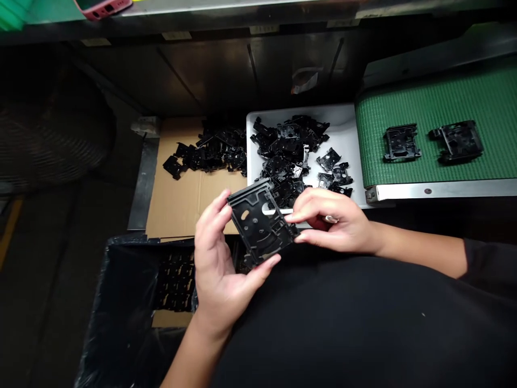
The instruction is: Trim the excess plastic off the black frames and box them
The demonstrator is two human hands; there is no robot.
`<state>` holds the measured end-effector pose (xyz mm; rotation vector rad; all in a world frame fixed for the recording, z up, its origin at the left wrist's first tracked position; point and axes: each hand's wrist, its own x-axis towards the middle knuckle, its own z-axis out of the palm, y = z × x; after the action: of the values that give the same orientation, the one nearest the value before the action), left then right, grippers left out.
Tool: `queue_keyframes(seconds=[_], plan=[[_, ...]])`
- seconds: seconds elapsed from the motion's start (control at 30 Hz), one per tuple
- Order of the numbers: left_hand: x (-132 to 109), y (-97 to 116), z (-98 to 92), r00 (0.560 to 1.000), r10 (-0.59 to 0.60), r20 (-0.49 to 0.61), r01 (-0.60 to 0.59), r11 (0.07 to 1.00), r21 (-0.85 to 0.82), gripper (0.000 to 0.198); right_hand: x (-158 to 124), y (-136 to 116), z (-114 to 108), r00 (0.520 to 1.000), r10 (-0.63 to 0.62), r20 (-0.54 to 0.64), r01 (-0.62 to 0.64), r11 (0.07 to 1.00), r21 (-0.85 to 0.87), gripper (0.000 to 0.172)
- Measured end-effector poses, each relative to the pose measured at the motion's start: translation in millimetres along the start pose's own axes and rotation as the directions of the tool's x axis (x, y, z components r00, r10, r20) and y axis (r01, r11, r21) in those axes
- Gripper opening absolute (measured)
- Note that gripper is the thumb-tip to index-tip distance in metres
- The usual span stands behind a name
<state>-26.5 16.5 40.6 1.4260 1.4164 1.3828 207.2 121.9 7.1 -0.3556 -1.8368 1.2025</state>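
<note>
Black plastic frame (pixel 262 223) is held up in the air, tilted, between the left hand (pixel 220 258) and the right hand (pixel 331 221), just in front of the person's dark shirt (pixel 363 328). That shirt fills most of the lower right. A green conveyor belt (pixel 374 116) with a metal side rail (pixel 464 189) runs across the upper right, and a dim round grille (pixel 56 118) stands at the far left. At lower left is a bin lined with black plastic (pixel 121 291); rows of black pieces and some cardboard show inside it. Above the bin lies a cardboard sheet (pixel 173 210), bearing a heap of black parts (pixel 218 148). Right beside it, up against the end of the belt, sits a white tray (pixel 343 126) with a bigger heap (pixel 283 156) on its left side and a few loose parts near its right wall.

The left hand grasps the frame by its edges, fingers at the upper left and thumb along the bottom. The right hand pinches its right-hand corner between thumb and forefinger. Two assembled units (pixel 403 143) rest apart on the belt. A red-cased phone (pixel 105 6) lies on the ledge at top left. Smallest is a silvery ring (pixel 332 219) on the right hand.
</note>
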Motion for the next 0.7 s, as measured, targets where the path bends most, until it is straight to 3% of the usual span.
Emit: queue_keyframes(seconds=[0.13, 0.23, 0.47, 0.7], plan=[[5, 13, 4.8, 0.996, -0.07, -0.055, 0.065, 0.995, -0.081, 0.089, 1, -6, 0, 0.999, 0.016, -0.042, -0.014, 0.999, 0.033, 0.039], [6, 15, 7.5, 0.995, -0.045, -0.085, 0.037, 0.994, -0.101, 0.089, 1, -9, 0, 0.997, 0.053, -0.051, -0.052, 0.998, 0.024, 0.034], [1, 8, -1.0, 1.0, -0.012, -0.024, 0.014, 0.995, 0.095, 0.069, 1, -10, 2, 0.991, 0.102, -0.086, -0.097, 0.993, 0.061, 0.029], [-3, 11, 1.3, 0.995, -0.086, -0.046, 0.087, 0.996, 0.031, 0.051, 7, -6, 6, 0.991, 0.124, -0.056, -0.115, 0.983, 0.146, 0.03]])
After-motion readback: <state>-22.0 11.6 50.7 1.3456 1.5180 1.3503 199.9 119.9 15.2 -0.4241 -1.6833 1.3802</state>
